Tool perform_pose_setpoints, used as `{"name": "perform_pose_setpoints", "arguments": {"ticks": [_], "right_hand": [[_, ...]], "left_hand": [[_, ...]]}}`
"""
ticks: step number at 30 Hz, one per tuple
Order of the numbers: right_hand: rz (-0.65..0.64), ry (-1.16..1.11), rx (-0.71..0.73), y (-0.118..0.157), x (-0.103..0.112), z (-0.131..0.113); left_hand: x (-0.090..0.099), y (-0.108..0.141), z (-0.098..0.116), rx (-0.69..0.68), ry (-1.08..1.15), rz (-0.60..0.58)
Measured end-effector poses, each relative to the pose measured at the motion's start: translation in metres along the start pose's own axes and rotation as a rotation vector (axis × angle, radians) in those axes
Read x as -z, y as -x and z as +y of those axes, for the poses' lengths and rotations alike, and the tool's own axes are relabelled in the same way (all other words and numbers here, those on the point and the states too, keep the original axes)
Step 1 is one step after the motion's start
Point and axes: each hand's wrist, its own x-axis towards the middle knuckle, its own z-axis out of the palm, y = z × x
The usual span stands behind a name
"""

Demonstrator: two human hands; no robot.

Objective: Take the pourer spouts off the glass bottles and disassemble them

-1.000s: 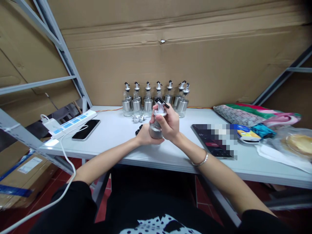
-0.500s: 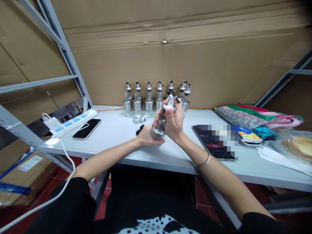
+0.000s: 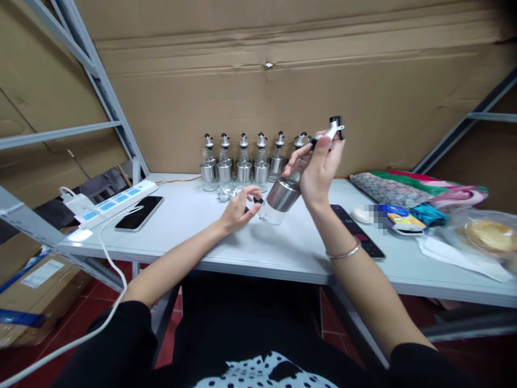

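A glass bottle with a steel sleeve (image 3: 284, 194) is tilted in my right hand (image 3: 317, 175), its base toward the lower left. My fingers wrap its neck near the silver pourer with a black flip cap (image 3: 335, 129). To the left of the bottle, my left hand (image 3: 238, 211) is open, fingers curved and apart. Small black parts (image 3: 258, 200) show beside its fingertips; whether they are touched I cannot tell. Behind it lie small clear and silver pieces (image 3: 226, 194). Similar sleeved bottles (image 3: 243, 172) stand upright at the back, the rear ones with pourers.
A white power strip (image 3: 117, 202) and a phone (image 3: 139, 213) lie on the left of the table (image 3: 181, 215). At right are another phone (image 3: 363, 242), partly behind my right arm, a white rounded object (image 3: 361, 215), a colourful cloth bag (image 3: 416, 191) and plastic-wrapped food (image 3: 488, 234).
My left hand has let go of the bottle and moved slightly left, its fingers spreading. My right hand has lifted the bottle up and to the right, tilting it more.
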Motion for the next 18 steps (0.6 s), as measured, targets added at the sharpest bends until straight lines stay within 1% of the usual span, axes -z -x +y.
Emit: {"name": "perform_pose_setpoints", "arguments": {"ticks": [2, 5, 8, 10, 12, 14, 18], "right_hand": [[-0.003, 0.070, -0.018, -0.007, 0.010, 0.016], [0.008, 0.148, -0.114, -0.009, 0.017, 0.036], [0.021, 0.186, -0.201, -0.006, 0.018, 0.052], [0.046, 0.190, -0.226, -0.006, 0.018, 0.063], [0.058, 0.207, -0.235, -0.005, 0.019, 0.072], [0.041, 0.268, -0.230, -0.004, 0.020, 0.079], [-0.070, 0.472, -0.138, 0.000, 0.019, 0.086]], "left_hand": [[0.007, -0.004, -0.007, -0.021, -0.058, 0.091], [0.017, -0.008, -0.020, 0.015, -0.135, 0.188], [0.025, -0.010, -0.034, 0.119, -0.182, 0.215], [0.031, -0.009, -0.044, 0.187, -0.194, 0.216], [0.035, -0.009, -0.052, 0.247, -0.207, 0.225], [0.039, -0.009, -0.060, 0.311, -0.231, 0.237], [0.044, -0.007, -0.075, 0.400, -0.325, 0.256]]}}
